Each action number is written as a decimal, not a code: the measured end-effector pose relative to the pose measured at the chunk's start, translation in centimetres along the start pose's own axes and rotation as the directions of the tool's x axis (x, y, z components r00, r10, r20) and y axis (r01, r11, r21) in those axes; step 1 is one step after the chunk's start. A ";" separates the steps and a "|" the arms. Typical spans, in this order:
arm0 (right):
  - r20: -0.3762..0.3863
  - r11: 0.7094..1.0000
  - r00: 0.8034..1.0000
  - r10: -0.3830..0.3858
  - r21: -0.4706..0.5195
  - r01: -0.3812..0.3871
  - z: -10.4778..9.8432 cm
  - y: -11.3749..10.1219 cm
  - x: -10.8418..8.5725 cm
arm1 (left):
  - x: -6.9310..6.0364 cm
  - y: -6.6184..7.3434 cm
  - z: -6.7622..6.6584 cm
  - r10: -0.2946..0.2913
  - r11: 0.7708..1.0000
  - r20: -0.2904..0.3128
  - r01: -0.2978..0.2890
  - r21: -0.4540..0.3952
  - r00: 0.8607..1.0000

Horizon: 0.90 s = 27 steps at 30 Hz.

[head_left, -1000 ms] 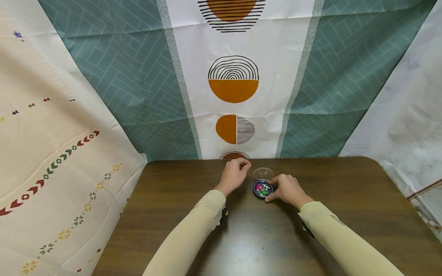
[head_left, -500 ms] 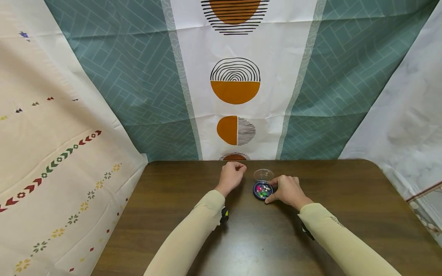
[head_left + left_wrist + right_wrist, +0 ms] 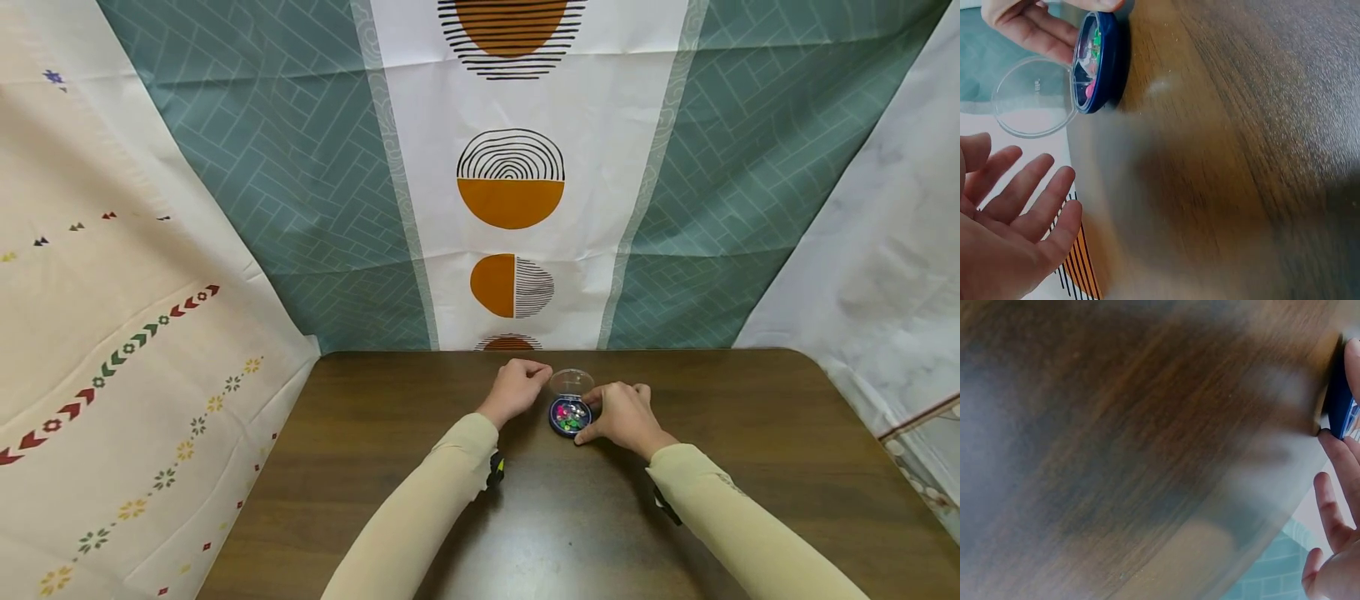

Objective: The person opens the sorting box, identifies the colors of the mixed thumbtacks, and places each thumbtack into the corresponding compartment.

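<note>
A small round blue case (image 3: 1109,62) with a hinged clear lid (image 3: 572,382) sits on the wooden table, its lid standing up at the back. Small pink, green and white pieces (image 3: 572,415) lie in its divided inside. My right hand (image 3: 624,414) grips the case from the right, thumb at the near side and fingers at the far side. To the left of the lid is my left hand (image 3: 516,387). In the left wrist view its fingers are loosely bent, hold nothing visible and stay apart from the lid.
The brown table (image 3: 390,450) ends at a back edge just behind the case. A patterned green and white cloth (image 3: 585,250) hangs behind it. Light cloths hang at the left (image 3: 150,375) and right (image 3: 885,317).
My left hand drew slightly left, then came back right, nearer the lid. My right hand keeps its grip on the case, which stays in place.
</note>
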State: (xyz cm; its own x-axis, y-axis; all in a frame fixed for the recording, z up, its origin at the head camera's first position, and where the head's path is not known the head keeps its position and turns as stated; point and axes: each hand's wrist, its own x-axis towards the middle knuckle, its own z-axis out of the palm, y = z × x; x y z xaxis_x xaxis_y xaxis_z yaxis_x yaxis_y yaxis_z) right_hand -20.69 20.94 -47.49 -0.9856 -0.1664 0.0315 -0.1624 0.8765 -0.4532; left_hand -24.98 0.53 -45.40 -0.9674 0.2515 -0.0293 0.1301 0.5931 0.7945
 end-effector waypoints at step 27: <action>0.018 0.986 0.997 0.079 0.146 -0.081 0.6 0.9 -0.7 | -0.7 0.3 0.3 -0.028 0.998 -0.011 0.027 -0.057 1.000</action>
State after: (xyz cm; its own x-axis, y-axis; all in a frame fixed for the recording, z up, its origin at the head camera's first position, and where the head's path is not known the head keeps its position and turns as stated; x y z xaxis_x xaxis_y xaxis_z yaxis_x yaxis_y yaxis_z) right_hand -20.15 21.58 -48.44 -0.9943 -0.1048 -0.0202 -0.0737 0.8117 -0.5795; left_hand -24.25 0.76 -45.34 -0.9730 0.2266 -0.0450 0.0911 0.5554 0.8266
